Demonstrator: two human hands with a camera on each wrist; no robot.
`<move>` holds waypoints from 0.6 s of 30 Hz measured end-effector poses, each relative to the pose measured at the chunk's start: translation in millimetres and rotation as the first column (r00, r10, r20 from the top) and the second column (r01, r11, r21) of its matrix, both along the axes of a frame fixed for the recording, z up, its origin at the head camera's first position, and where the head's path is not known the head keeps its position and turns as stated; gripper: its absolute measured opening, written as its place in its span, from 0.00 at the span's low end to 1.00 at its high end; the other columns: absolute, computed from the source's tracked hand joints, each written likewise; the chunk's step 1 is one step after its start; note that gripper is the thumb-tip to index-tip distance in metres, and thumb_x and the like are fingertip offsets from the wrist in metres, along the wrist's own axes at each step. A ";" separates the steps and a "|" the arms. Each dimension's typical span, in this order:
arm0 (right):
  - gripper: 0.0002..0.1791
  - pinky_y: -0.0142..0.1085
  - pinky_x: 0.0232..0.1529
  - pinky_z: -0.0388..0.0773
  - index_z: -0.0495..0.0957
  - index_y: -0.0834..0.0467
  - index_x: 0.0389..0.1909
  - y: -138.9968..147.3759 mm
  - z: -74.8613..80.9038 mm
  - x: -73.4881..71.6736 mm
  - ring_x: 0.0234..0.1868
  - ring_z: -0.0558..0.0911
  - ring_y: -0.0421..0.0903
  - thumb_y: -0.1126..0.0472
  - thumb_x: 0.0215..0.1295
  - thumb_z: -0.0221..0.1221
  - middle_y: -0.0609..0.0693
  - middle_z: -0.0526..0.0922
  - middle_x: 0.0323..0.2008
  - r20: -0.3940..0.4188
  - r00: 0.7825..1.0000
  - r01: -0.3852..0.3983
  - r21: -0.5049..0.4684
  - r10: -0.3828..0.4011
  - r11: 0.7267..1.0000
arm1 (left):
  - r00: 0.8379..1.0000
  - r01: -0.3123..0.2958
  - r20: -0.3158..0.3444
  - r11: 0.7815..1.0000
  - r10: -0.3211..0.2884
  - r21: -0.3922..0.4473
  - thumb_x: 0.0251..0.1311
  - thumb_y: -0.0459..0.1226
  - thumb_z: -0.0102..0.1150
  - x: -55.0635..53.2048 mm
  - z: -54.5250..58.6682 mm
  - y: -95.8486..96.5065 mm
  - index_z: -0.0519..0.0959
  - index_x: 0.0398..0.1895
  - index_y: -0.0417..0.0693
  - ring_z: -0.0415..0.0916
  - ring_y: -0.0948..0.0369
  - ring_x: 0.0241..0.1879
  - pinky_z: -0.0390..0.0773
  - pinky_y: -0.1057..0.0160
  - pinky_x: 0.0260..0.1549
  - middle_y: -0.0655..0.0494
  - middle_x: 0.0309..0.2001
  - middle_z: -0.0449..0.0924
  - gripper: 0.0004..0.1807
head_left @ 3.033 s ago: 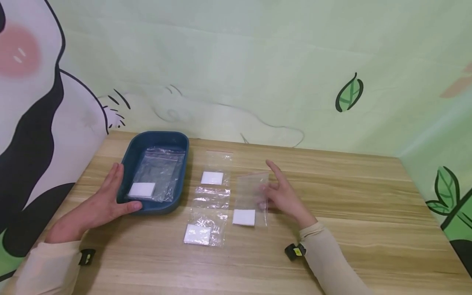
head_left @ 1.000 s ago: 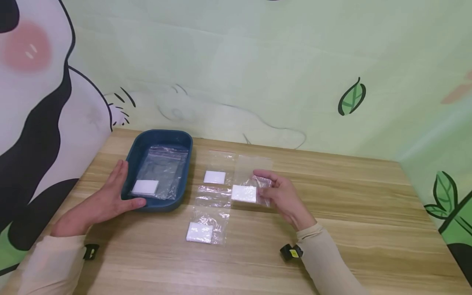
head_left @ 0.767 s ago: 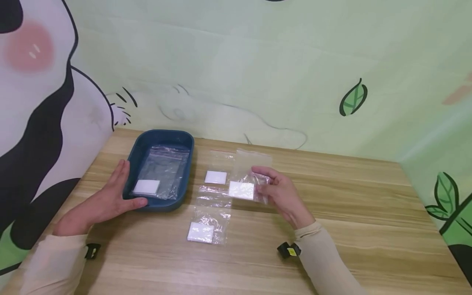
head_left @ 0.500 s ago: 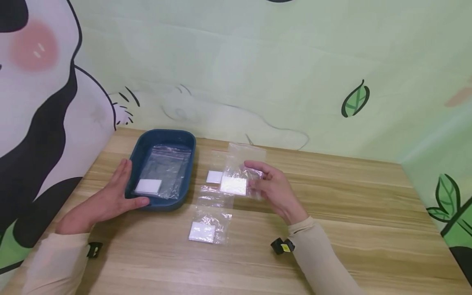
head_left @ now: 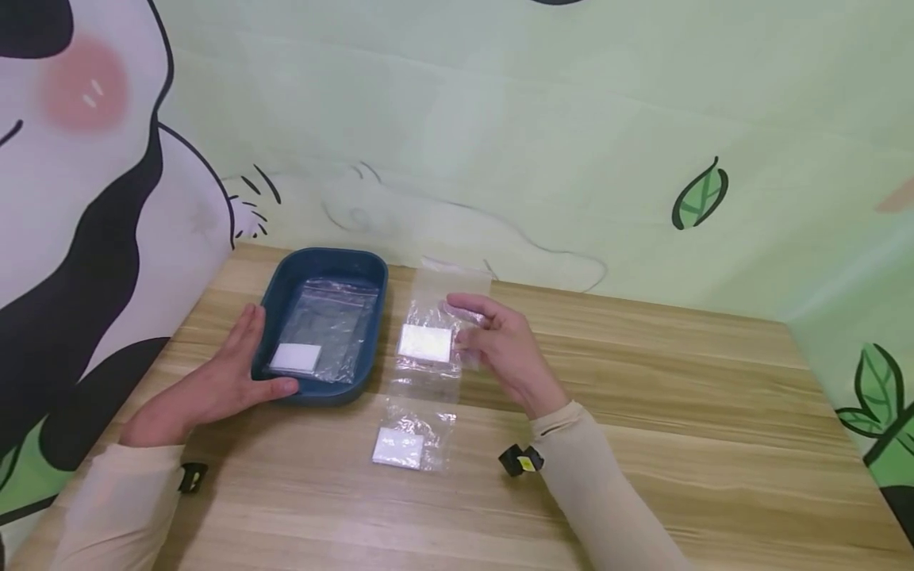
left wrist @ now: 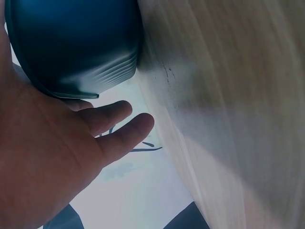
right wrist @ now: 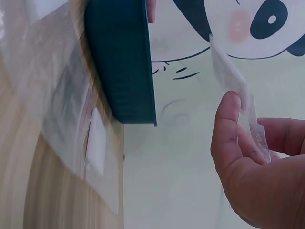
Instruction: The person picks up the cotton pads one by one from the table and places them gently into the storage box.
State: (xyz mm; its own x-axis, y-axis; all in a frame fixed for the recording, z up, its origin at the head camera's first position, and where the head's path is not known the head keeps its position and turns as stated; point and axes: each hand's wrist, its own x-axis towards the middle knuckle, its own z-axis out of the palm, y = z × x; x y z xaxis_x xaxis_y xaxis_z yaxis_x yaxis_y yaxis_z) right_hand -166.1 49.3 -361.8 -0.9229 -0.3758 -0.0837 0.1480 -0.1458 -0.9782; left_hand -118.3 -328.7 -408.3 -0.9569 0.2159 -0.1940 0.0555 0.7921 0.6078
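Note:
My right hand (head_left: 508, 353) pinches a clear zip bag (head_left: 451, 287) with a white card inside, between thumb and fingers. In the right wrist view the zip bag (right wrist: 228, 70) is raised well above the table. From the head it overlaps another bag lying near the tray's right side, mostly hidden beneath it. My left hand (head_left: 214, 386) rests against the near left corner of a dark blue tray (head_left: 372, 337), fingers straight along the outer wall, thumb at the front rim. Inside the tray lie stacked clear bags (head_left: 332, 321) with a white card on top.
One more clear bag (head_left: 437, 436) holding a white card lies on the wooden table (head_left: 643, 412), nearer the front. A printed cloth backdrop (head_left: 500, 143) with a panda and leaves stands behind the table and at its sides.
Flat on the table at first, the right-hand bag was picked up by my right hand and carried left and back over another bag. My left hand stays at the tray.

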 end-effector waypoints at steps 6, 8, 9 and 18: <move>0.28 0.25 0.27 0.74 0.75 0.65 0.65 -17.6 4.7 -3.6 0.28 0.78 0.38 0.81 0.63 0.51 0.54 0.79 0.63 -0.003 1.000 -0.005 -0.006 0.005 1.000 | 1.000 0.004 -0.014 1.000 -0.004 0.010 0.57 0.58 0.70 0.8 0.1 -1.5 0.23 0.78 0.37 0.27 0.33 0.75 0.46 0.28 0.65 0.36 0.78 0.16 0.72; 0.29 0.24 0.26 0.71 0.74 0.65 0.65 -24.4 5.6 -5.2 0.28 0.78 0.38 0.81 0.63 0.50 0.54 0.78 0.63 -0.004 1.000 -0.013 -0.020 0.013 1.000 | 1.000 0.007 -0.016 1.000 -0.006 0.014 0.58 0.58 0.70 1.4 0.7 -1.8 0.23 0.77 0.37 0.26 0.33 0.75 0.45 0.29 0.66 0.35 0.78 0.16 0.71; 0.29 0.24 0.25 0.70 0.74 0.65 0.65 -27.9 6.1 -6.0 0.28 0.77 0.38 0.82 0.63 0.49 0.54 0.78 0.63 -0.010 1.000 -0.019 -0.025 0.019 1.000 | 1.000 0.007 -0.016 1.000 -0.006 0.015 0.58 0.58 0.70 1.6 1.0 -1.9 0.23 0.78 0.37 0.26 0.33 0.75 0.45 0.29 0.66 0.35 0.78 0.16 0.71; 0.32 0.24 0.17 0.59 0.75 0.65 0.65 -64.3 6.9 -14.7 0.16 0.62 0.35 0.84 0.61 0.46 0.54 0.78 0.64 -0.044 0.998 -0.054 -0.014 0.054 0.998 | 1.000 -0.002 -0.012 1.000 0.002 0.012 0.57 0.58 0.70 0.8 0.6 -0.9 0.23 0.78 0.38 0.26 0.33 0.75 0.45 0.28 0.66 0.36 0.78 0.16 0.72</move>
